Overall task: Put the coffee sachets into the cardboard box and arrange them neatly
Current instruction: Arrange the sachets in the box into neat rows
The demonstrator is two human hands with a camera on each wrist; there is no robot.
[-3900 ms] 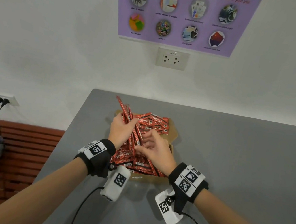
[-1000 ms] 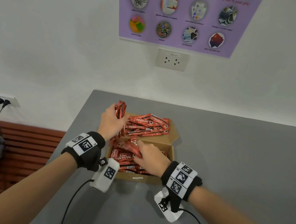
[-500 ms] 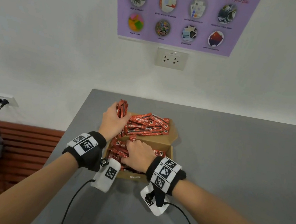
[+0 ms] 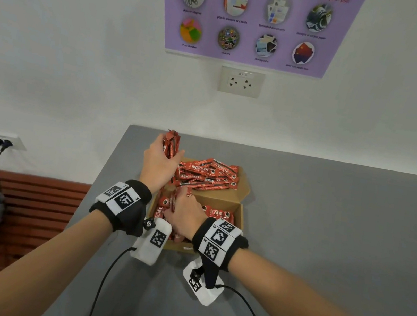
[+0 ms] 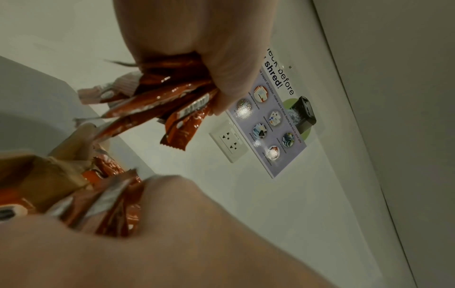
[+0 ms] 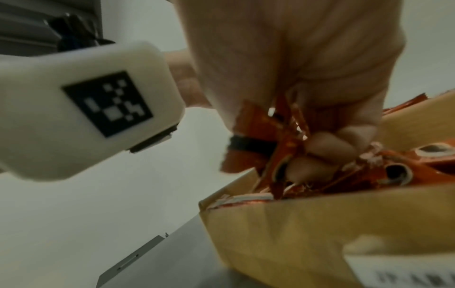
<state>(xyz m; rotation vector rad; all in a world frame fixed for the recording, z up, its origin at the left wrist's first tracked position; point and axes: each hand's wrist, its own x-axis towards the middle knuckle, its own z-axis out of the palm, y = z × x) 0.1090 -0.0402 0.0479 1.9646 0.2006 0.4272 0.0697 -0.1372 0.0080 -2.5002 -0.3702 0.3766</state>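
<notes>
On the matte grey counter (image 4: 326,229), the left hand (image 4: 158,166) clenches upright glossy red foil coffee sachets (image 4: 171,142); the right hand (image 4: 184,215) pinches crinkled ones (image 6: 278,148) inside the brown cardboard box (image 4: 241,211), where flat sachets pile.

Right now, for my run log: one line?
left hand: grips sachet bundle | right hand: pinches sachets in cardboard box
</notes>
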